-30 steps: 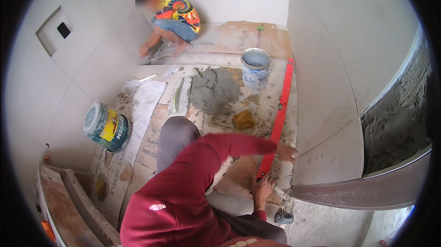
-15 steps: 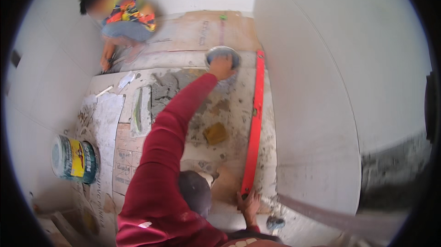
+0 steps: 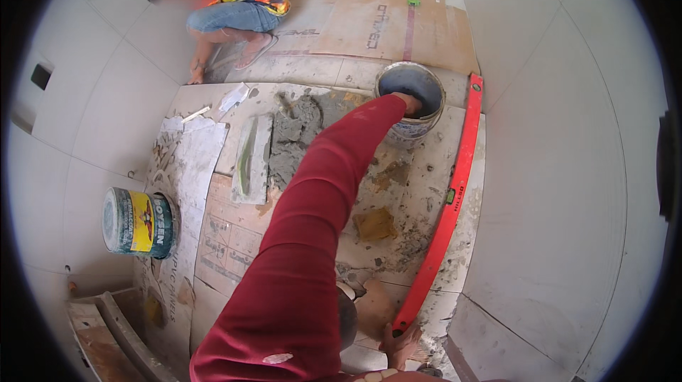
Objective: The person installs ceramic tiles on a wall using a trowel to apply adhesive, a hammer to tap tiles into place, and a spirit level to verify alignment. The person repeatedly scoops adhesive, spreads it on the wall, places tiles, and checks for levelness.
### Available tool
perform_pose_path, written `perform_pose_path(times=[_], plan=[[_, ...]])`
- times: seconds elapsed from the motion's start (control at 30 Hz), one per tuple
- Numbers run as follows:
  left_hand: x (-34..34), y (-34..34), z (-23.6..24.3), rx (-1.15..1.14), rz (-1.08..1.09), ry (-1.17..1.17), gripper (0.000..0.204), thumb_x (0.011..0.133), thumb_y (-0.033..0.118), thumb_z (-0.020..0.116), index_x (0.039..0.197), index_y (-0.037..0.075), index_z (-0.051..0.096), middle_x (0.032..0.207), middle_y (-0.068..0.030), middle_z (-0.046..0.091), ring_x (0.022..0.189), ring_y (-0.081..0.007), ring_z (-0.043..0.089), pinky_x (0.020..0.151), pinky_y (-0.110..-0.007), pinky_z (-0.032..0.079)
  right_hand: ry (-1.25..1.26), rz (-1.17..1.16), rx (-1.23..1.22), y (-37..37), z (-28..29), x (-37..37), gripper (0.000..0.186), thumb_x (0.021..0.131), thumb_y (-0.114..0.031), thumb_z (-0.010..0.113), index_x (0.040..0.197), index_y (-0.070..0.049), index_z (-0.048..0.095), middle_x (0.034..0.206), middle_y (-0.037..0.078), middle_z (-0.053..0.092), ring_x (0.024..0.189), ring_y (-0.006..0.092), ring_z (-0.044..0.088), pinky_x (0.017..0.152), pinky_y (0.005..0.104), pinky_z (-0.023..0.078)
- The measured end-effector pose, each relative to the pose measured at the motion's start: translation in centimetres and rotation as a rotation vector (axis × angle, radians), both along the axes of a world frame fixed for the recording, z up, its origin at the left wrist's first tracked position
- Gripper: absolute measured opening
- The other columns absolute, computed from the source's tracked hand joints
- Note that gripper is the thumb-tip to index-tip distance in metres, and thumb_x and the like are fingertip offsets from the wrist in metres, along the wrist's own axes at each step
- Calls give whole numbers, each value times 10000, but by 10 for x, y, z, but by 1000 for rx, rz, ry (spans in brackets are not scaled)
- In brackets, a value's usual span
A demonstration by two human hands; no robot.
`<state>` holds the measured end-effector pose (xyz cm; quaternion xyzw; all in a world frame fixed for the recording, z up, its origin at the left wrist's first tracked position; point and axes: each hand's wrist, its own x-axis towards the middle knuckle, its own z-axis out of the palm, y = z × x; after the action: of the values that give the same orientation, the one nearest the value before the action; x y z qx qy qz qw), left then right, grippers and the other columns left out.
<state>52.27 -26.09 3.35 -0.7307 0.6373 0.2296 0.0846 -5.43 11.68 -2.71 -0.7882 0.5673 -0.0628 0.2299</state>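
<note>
My left hand (image 3: 410, 103), at the end of a dark red sleeve, reaches into a grey bucket (image 3: 419, 131). The bucket's rim and wall hide its fingers. Close to my body, my right hand (image 3: 401, 345) grips the near end of a long red spirit level (image 3: 455, 198), which lies along the floor by the right wall. Between bucket and body lies a yellowish sponge (image 3: 376, 224). Left of my forearm are a heap of wet grey mortar (image 3: 300, 126) and a flat trowel (image 3: 250, 162) with a green handle.
Another person (image 3: 238, 5) squats at the far left, one hand at the floor by the wall. A green and yellow tub (image 3: 138, 223) stands at the left. Cardboard sheets (image 3: 355, 23) cover the far floor. A curved wooden piece (image 3: 106, 336) lies near left. Tiled walls close both sides.
My left hand has gone deeper into the bucket, so its fingers are now out of sight. My right hand stays at the level's end. The whole view has shifted.
</note>
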Motion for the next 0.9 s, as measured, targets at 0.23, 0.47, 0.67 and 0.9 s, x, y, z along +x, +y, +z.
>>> perform_pose_path(times=[0.23,0.47,0.67,0.9], plan=[[32,35,-18,-264,24,70,333,972,182,500,1239,66,661,1340,-230,629,1232,-387,628,1019,-501,513,-33,101,89,3,5,5,879,738,-372,819,1385,104,462,1092,278,603,1019,468,570,885,544,471],[23,36,6,-250,212,-36,341,923,138,553,1225,64,692,1298,-247,650,1173,-405,657,981,-490,542,-20,53,48,8,22,19,830,756,-376,813,1369,74,481,1093,248,614,1007,447,575,873,531,474],[77,71,53,-390,235,-126,430,811,173,689,1236,106,683,1231,-180,700,1158,-357,670,965,-482,540,-98,-30,71,16,15,16,763,773,-298,793,1376,48,478,1132,258,613,1033,443,585,887,528,484],[-89,92,110,-1196,216,182,352,914,195,653,1231,43,654,1078,-204,701,1043,-377,659,949,-466,510,-231,-280,87,-13,58,-9,563,772,-253,735,1267,-27,594,1022,232,702,924,421,690,795,492,547]])
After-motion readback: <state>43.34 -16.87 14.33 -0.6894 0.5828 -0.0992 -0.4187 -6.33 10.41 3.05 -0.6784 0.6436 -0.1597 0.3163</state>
